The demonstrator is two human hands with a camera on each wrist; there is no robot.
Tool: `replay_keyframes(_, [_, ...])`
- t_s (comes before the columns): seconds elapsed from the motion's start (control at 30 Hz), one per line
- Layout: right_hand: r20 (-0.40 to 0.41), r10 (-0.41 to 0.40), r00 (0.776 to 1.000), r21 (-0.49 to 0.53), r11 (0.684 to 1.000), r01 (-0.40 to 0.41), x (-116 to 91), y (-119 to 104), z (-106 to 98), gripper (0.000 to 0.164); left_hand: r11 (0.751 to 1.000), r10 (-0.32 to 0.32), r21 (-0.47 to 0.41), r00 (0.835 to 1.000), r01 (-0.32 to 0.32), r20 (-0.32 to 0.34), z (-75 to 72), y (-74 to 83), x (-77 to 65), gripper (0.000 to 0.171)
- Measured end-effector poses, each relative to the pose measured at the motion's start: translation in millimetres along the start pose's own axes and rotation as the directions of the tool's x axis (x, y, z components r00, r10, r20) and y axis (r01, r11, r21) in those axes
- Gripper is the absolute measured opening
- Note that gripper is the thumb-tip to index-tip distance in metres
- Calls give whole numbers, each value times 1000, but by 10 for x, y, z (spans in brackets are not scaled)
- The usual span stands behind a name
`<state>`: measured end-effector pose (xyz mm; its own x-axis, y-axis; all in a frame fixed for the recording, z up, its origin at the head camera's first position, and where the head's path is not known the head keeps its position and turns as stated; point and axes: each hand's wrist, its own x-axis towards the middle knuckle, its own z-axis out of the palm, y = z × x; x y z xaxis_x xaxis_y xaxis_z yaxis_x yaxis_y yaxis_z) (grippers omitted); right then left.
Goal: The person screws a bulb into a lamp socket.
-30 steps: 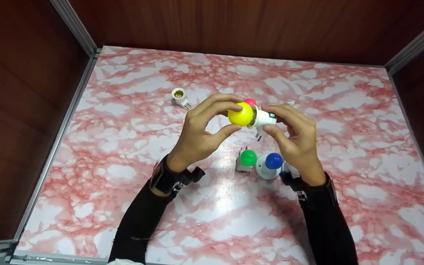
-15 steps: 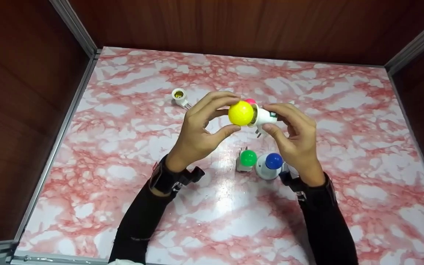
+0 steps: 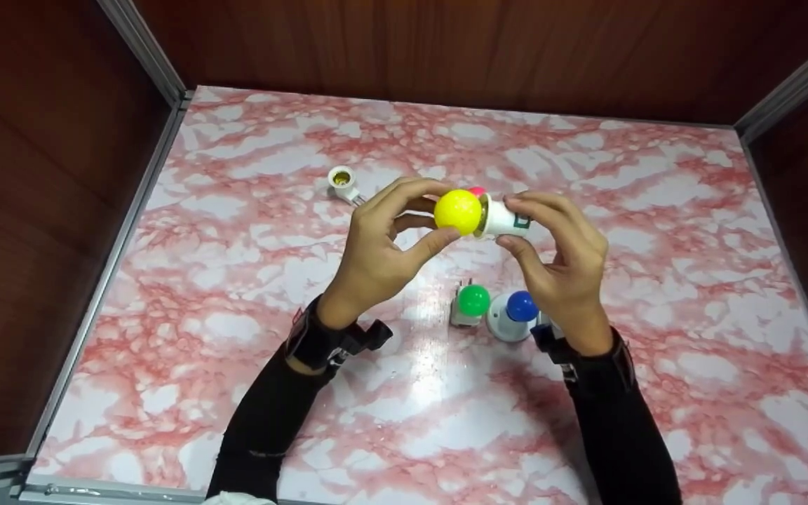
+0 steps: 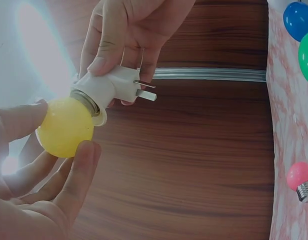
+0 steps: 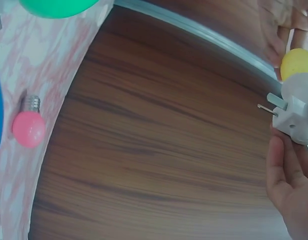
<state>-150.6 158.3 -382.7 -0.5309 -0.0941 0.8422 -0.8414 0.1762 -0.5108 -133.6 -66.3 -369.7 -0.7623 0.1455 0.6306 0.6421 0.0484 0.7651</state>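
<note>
Between thumb and fingers my left hand [image 3: 383, 256] pinches a yellow light bulb [image 3: 458, 212] by its round globe. My right hand [image 3: 565, 263] grips a white plug-in lamp socket [image 3: 506, 219] by its body. The bulb's metal base sits partly inside the socket's mouth, with some of the metal showing in the left wrist view, where the yellow bulb [image 4: 66, 127] tilts toward the white socket [image 4: 101, 90]. Two flat prongs [image 5: 276, 101] stick out of the socket's side in the right wrist view. Both things are held up above the table.
A green bulb [image 3: 473, 301] stands in a white plug-in socket, beside a blue bulb [image 3: 522, 306] on a round white base [image 3: 506, 328]. A bare white socket [image 3: 342, 181] lies farther back left. A loose pink bulb [image 5: 29, 129] lies on the marbled table [image 3: 236, 393]. Wood-grain walls enclose the sides.
My left fingers and thumb have shifted around the yellow bulb. The socket has turned slightly in my right hand, so its prongs no longer show in the head view.
</note>
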Motion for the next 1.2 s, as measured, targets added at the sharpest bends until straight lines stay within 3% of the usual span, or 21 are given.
replay_keyframes(0.3, [36, 10, 999, 14, 1000, -11, 1, 4, -26, 37, 998, 55, 28, 998, -56, 16, -9, 2, 10, 45])
replay_keyframes(0.6, [72, 101, 992, 117, 987, -109, -20, -3, -27, 36, 995, 101, 22, 994, -102, 36, -20, -6, 18, 43])
replay_keyframes(1.0, [40, 62, 997, 69, 996, -65, -17, -17, -13, 32, 997, 61, 48, 998, -62, 33, -22, 8, 8, 56])
replay_keyframes(1.2, [10, 43, 999, 27, 999, -44, -16, -13, -9, 31, 998, 22, 62, 1000, -22, 17, -20, 5, -2, 51])
